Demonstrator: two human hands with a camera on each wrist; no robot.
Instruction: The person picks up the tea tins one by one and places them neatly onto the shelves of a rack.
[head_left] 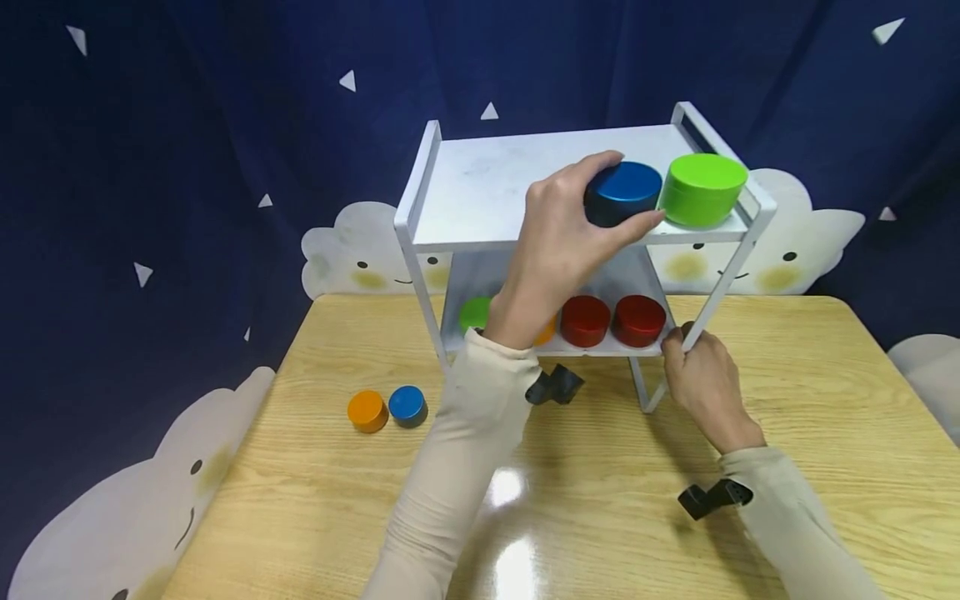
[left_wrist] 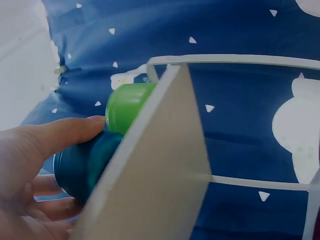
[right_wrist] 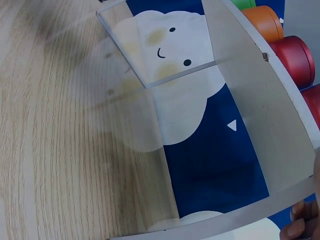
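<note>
My left hand grips a round dark-blue tin by its sides, thumb in front and fingers behind. The tin is at the front right of the white rack's top shelf, just left of a bright green tin. In the left wrist view, the blue tin is beside the shelf board, with the green tin just beyond. Low on the rack's right side, my right hand holds the frame by the lower shelf; its curled fingers show at the right wrist view's edge.
On the lower shelf stand two red tins, a mostly hidden orange tin and a green tin. An orange tin and a blue tin sit on the wooden table, left of the rack. A dark-blue curtain hangs behind.
</note>
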